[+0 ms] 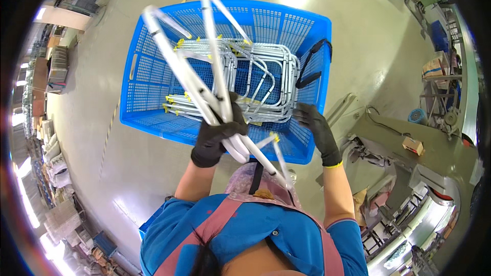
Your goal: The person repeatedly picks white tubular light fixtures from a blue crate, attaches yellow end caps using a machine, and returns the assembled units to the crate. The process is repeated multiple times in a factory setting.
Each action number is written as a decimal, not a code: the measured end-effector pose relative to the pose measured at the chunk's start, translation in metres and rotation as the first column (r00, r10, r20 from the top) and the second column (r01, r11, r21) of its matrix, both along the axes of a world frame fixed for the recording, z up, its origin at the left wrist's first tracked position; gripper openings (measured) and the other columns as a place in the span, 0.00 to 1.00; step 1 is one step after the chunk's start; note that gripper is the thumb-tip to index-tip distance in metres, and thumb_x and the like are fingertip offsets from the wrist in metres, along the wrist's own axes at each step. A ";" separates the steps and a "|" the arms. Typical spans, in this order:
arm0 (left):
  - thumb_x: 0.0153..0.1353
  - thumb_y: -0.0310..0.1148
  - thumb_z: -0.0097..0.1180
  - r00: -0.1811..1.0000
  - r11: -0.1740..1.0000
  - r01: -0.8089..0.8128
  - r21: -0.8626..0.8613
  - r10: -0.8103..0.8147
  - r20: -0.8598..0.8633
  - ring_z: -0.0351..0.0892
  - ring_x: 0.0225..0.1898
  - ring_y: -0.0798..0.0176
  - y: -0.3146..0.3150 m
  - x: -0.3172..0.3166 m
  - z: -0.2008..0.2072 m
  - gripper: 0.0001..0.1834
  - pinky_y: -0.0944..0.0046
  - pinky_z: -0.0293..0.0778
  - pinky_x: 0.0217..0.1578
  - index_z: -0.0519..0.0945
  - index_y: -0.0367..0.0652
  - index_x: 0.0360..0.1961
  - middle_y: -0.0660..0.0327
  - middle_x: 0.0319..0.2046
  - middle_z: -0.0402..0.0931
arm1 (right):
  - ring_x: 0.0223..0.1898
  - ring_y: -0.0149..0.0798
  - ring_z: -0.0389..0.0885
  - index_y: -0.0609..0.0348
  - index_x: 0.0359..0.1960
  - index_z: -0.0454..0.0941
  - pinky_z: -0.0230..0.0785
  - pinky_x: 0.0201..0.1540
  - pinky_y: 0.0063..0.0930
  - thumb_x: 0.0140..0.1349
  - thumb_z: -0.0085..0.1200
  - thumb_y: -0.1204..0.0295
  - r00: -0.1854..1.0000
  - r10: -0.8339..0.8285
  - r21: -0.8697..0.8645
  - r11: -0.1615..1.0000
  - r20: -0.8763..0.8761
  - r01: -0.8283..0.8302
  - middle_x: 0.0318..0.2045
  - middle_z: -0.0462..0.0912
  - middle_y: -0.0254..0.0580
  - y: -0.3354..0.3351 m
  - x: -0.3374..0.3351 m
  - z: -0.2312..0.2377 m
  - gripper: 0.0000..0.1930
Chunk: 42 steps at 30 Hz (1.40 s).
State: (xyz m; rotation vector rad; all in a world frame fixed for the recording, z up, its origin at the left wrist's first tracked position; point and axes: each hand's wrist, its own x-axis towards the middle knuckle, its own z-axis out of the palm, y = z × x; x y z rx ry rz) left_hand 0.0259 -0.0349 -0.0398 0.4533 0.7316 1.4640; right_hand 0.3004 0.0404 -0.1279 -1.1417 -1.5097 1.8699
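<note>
My left hand (219, 135), in a black glove, is closed around white bent-tube frames (190, 79). They rise at a slant over the basket, and their lower ends reach back toward my apron. My right hand (313, 122), also gloved in black, is held over the basket's near right side with fingers stretched out and nothing visible in them. Below both hands stands a large blue plastic basket (146, 129) with mesh walls. Inside it lie several stacked metal tube frames (291, 79) with rounded corners, some with yellow tips.
A black strap (309, 79) hangs over the basket's right wall. To the right stands a large green-grey machine (388, 138) with a small cardboard box (413, 145) on it. Stacked goods (59, 166) line the far left. A striped floor line (110, 133) runs left of the basket.
</note>
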 end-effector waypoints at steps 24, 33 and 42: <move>0.55 0.28 0.61 0.768 0.857 0.514 0.038 -0.440 -0.465 0.78 0.41 0.66 -0.217 0.326 0.141 0.20 0.65 0.74 0.43 0.72 0.35 0.48 0.57 0.39 0.79 | 0.53 0.55 0.74 0.75 0.63 0.55 0.69 0.55 0.43 0.64 0.43 0.48 0.528 0.301 0.100 0.922 -0.794 -0.375 0.53 0.71 0.64 -0.166 0.158 0.274 0.39; 0.60 0.33 0.57 0.566 0.655 0.755 0.021 -0.635 -0.525 0.67 0.44 0.72 -0.304 0.323 0.070 0.28 0.69 0.67 0.46 0.64 0.39 0.60 0.61 0.46 0.72 | 0.68 0.63 0.47 0.68 0.68 0.43 0.42 0.69 0.55 0.61 0.50 0.50 0.136 0.177 0.091 0.872 -0.975 -0.481 0.67 0.39 0.73 -0.190 0.174 0.326 0.45; 0.64 0.40 0.50 0.718 0.732 0.667 0.140 -0.582 -0.381 0.68 0.52 0.68 -0.409 0.302 0.064 0.32 0.66 0.66 0.54 0.56 0.40 0.65 0.59 0.54 0.68 | 0.61 0.64 0.63 0.72 0.59 0.60 0.60 0.63 0.54 0.66 0.44 0.54 0.195 0.163 0.124 0.972 -0.967 -0.198 0.62 0.57 0.70 -0.257 0.141 0.313 0.31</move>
